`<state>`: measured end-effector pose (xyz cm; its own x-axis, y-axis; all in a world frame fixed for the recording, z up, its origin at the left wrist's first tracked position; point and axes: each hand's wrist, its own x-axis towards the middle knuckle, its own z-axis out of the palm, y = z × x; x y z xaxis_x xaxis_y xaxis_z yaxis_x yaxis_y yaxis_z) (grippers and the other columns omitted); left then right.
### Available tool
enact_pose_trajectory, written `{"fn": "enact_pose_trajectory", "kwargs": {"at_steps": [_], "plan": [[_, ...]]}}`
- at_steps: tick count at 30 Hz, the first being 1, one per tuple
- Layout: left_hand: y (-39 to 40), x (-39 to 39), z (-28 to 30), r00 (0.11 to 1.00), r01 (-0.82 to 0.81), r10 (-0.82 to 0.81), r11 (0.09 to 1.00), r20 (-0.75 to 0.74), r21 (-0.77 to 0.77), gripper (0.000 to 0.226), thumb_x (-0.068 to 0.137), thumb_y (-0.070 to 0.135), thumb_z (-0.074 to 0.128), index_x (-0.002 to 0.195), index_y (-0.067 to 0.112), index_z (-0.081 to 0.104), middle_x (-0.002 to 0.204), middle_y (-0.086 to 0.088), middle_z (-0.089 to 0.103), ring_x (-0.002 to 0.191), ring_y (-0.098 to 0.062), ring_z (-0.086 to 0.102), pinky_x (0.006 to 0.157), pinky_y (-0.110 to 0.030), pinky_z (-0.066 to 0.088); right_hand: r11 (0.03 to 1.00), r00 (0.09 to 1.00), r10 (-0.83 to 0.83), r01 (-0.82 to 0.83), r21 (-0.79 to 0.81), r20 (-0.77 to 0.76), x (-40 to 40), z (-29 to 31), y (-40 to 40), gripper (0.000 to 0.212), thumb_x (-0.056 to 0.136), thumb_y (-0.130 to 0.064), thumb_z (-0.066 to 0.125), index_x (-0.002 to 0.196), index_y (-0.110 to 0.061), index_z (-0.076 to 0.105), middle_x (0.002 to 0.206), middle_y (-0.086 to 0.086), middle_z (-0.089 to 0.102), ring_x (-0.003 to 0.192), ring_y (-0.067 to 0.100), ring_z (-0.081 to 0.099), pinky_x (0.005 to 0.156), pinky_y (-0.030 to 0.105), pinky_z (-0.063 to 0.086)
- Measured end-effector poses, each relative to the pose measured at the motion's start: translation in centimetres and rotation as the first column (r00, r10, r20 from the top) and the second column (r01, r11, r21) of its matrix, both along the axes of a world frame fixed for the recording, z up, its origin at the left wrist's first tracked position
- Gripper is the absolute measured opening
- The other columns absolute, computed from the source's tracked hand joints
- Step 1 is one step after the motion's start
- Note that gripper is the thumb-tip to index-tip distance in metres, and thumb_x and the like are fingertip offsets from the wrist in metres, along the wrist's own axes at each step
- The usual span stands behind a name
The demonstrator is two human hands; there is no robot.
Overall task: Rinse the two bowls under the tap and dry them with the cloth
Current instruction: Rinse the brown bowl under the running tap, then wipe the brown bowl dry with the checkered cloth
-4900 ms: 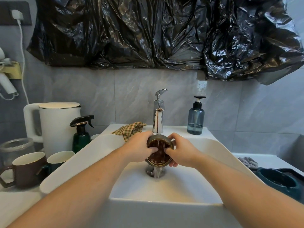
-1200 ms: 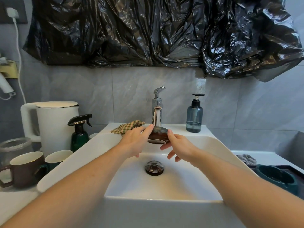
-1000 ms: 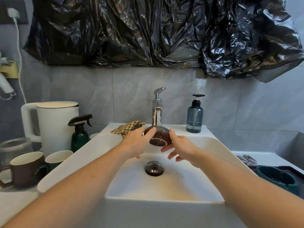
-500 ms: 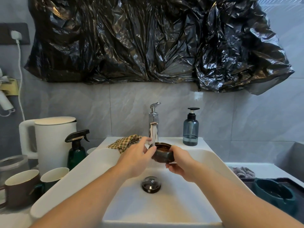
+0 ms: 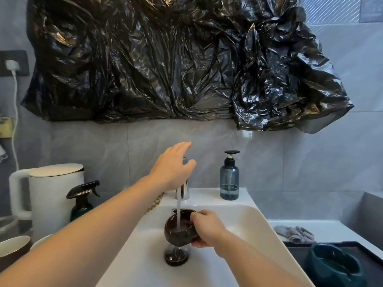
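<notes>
Right now my right hand grips the small brown bowl by its right side, thumb hooked over the rim, fingers curled under the belly. It sits upright over the sink, directly above the drain, w/ the water stream from the tap falling straight into it. My left hand is up at the tap lever, fingers loose & mostly straight, resting on or just over the top, not clenched on anything; can't tell if it's pressing.

Handling, as I judge it: bowl looks glazed ceramic, so stiff, a bit heavy for its size, breakable if it drops onto the hard basin. Wet glaze = slippery, & it gets heavier as it fills. One-handed pinch at the rim is OK for holding level, but for tipping water out I'd want the 2nd hand cupping the opposite side or the base. Best hold: thumb inside the rim, fingers under the foot, not on the smooth curved wall.

The other bowl, the dark green one, sits on the black tray at far right, well apart from the sink; I reckon it's not yet rinsed. The checked cloth lies on the sink ledge left of the tap, mostly hidden behind my left forearm. Drying not started, by the look of it.
</notes>
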<state>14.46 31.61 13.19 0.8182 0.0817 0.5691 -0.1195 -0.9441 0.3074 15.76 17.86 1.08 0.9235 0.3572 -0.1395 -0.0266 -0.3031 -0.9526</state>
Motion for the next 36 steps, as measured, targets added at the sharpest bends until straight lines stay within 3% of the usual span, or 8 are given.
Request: {"fn": "enact_pose_trajectory", "kwargs": {"at_steps": [4,8,12,16,19,23,31,36], "plan": [[0.0,-0.8,0.4,0.998,0.006,-0.003,0.999,0.057,-0.053,0.045,0.105,0.030,0.045,0.146,0.027,0.062,0.153,0.008,0.057,0.139,-0.016,0.051,0.113,-0.033,0.039,1.000,1.000,0.000,0.000,0.003,-0.001,0.4,-0.1,-0.2,0.023,0.101,-0.027,0.049,0.119,-0.018,0.058,0.112,0.013,0.067,0.097,0.030,0.070,0.053,0.024,0.057],[1.3,-2.5,-1.5,0.996,0.086,-0.086,0.996,-0.037,0.006,0.057,0.101,0.030,0.047,0.158,0.033,0.045,0.165,0.013,0.040,0.150,-0.013,0.037,0.123,-0.037,0.031,1.000,1.000,-0.018,0.018,0.004,-0.023,0.1,-0.1,-0.2,0.021,0.099,-0.027,0.050,0.115,-0.020,0.060,0.111,0.012,0.068,0.098,0.031,0.071,0.054,0.025,0.057],[4.3,-4.7,-6.9,0.995,0.039,-0.026,0.990,0.093,-0.138,0.049,0.101,0.033,0.054,0.149,0.030,0.048,0.149,0.014,0.045,0.138,-0.011,0.046,0.117,-0.039,0.040,1.000,1.000,-0.012,0.012,0.001,-0.015,0.2,0.1,-0.1,0.019,0.103,-0.027,0.048,0.117,-0.021,0.059,0.110,0.011,0.068,0.100,0.028,0.070,0.054,0.024,0.057],[7.1,-5.7,-11.6,0.968,-0.094,0.008,0.939,-0.252,-0.330,0.032,0.106,0.053,0.050,0.130,0.034,0.060,0.124,0.009,0.066,0.113,-0.013,0.064,0.104,-0.039,0.052,0.999,0.999,-0.030,0.030,0.016,-0.011,0.1,0.2,0.2,0.021,0.104,-0.025,0.047,0.118,-0.020,0.061,0.110,0.012,0.069,0.093,0.027,0.071,0.056,0.024,0.058],[6.9,-6.1,-12.1,0.902,-0.059,-0.156,0.880,-0.404,-0.472,0.032,0.110,0.056,0.039,0.116,0.037,0.064,0.100,0.000,0.075,0.082,-0.014,0.072,0.074,-0.029,0.058,1.000,1.000,-0.017,0.017,0.012,-0.008,0.0,0.9,0.9,0.018,0.104,-0.024,0.046,0.115,-0.020,0.060,0.109,0.014,0.069,0.089,0.026,0.072,0.060,0.025,0.059],[6.6,-5.9,-11.7,0.943,-0.006,-0.180,0.831,-0.279,-0.556,0.029,0.113,0.043,0.039,0.117,0.027,0.063,0.100,-0.001,0.074,0.070,-0.018,0.074,0.051,-0.026,0.051,1.000,0.999,0.016,-0.015,-0.012,0.037,0.4,2.9,2.6,0.019,0.102,-0.021,0.046,0.115,-0.019,0.060,0.106,0.014,0.070,0.084,0.024,0.071,0.061,0.026,0.060],[8.3,-5.6,-12.6,0.983,-0.023,-0.075,0.854,-0.168,-0.520,0.025,0.111,0.035,0.043,0.133,0.031,0.055,0.101,0.002,0.072,0.064,-0.017,0.072,0.051,-0.029,0.055,0.992,0.946,0.108,-0.083,-0.097,0.305,0.2,1.6,5.0,0.031,0.105,-0.020,0.040,0.135,-0.018,0.050,0.104,0.008,0.070,0.072,0.020,0.067,0.049,0.024,0.050],[7.7,-6.2,-12.4,0.985,0.032,-0.103,0.900,-0.141,-0.435,0.017,0.112,0.033,0.043,0.125,0.042,0.051,0.094,0.008,0.072,0.068,-0.013,0.068,0.052,-0.021,0.051,0.979,0.922,0.178,-0.133,-0.152,0.343,-0.2,0.9,4.2,0.028,0.110,-0.025,0.037,0.137,-0.026,0.040,0.120,0.004,0.065,0.093,0.020,0.070,0.055,0.021,0.052]]}}
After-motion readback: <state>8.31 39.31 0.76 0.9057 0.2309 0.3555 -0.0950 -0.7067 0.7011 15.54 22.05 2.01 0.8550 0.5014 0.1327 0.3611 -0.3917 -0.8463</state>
